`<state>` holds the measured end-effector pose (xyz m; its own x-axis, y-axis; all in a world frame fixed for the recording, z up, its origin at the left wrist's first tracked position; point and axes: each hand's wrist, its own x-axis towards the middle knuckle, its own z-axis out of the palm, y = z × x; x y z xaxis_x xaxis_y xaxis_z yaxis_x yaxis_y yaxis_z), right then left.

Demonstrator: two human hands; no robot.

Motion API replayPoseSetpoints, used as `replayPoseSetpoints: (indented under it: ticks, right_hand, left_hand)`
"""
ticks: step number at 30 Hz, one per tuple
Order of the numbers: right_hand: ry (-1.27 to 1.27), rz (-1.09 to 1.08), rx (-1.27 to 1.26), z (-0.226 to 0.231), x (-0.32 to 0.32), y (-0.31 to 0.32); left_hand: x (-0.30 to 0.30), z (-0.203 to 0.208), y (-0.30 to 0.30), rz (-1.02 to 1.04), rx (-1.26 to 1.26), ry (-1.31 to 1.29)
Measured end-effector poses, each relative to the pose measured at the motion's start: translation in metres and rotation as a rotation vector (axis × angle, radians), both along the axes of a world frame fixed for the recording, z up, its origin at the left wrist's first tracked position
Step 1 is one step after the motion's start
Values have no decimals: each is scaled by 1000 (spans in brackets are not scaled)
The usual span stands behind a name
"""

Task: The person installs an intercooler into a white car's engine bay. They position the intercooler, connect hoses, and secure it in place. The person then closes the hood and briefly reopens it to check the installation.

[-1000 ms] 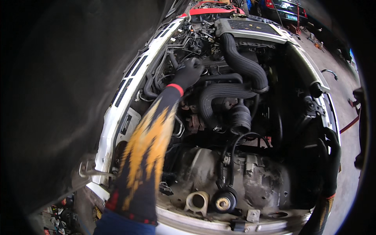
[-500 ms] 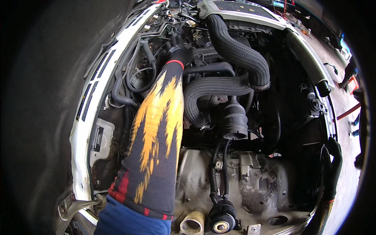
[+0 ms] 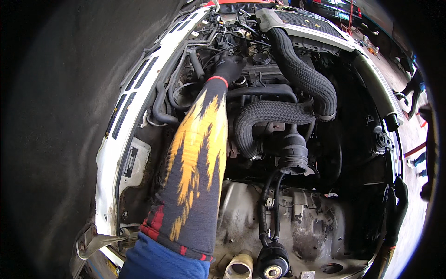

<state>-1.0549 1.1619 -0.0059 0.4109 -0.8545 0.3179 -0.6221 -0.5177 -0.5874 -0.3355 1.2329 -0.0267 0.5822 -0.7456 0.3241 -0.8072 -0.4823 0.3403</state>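
My left hand (image 3: pixel 229 68), in a black glove under a black and yellow sleeve, reaches far into the engine bay. It is among thin hoses and cables beside the dark engine cover (image 3: pixel 265 72). Its fingertips blend into the dark parts, so what they touch is hidden. At the right edge of the bay my right hand (image 3: pixel 397 204), also black-gloved, lies against the white fender edge (image 3: pixel 395 163), fingers stretched upward. Right of my left forearm are a curved ribbed hose (image 3: pixel 251 111) and a short black bellows duct (image 3: pixel 293 148) with an open lower end.
A thick braided hose (image 3: pixel 302 69) runs to the silver intercooler (image 3: pixel 316 23) at the far right. Nearer stand a round black canister (image 3: pixel 272 261) and a beige pipe end (image 3: pixel 239 266). A metal bracket (image 3: pixel 95 242) sticks out at the lower left. Another person's legs (image 3: pixel 413 90) show at right.
The whole view has shifted, so the engine bay sits lower and farther right. My left hand remains among the hoses, a little nearer the engine cover. My right hand stays at the fender edge.
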Motion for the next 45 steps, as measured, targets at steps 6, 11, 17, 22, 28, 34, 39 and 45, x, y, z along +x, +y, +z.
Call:
replayPoseSetpoints:
  ticks: [6,11,17,22,28,34,39,45]
  right_hand:
    - [27,0,38,-9,-9,-7]
    - [-31,-35,49,-10,-8,-7]
    - [-65,-38,42,0,-2,1]
    - [-20,-68,18,5,1,2]
    - [-60,2,-42,10,4,6]
    - [-158,-8,55,14,7,10]
    - [-112,1,29,15,6,11]
    - [-100,8,91,11,9,9]
  left_hand:
    - [15,-39,-47,-93,252,-264]
    - [-26,3,-12,83,128,-350]
    - [-40,59,24,105,-142,-224]
    - [-29,52,24,56,-127,-51]
    - [-35,42,26,-68,-42,39]
    - [-43,42,23,-75,-15,218]
    - [-16,40,8,-131,-277,534]
    - [0,37,-32,-139,-161,342]
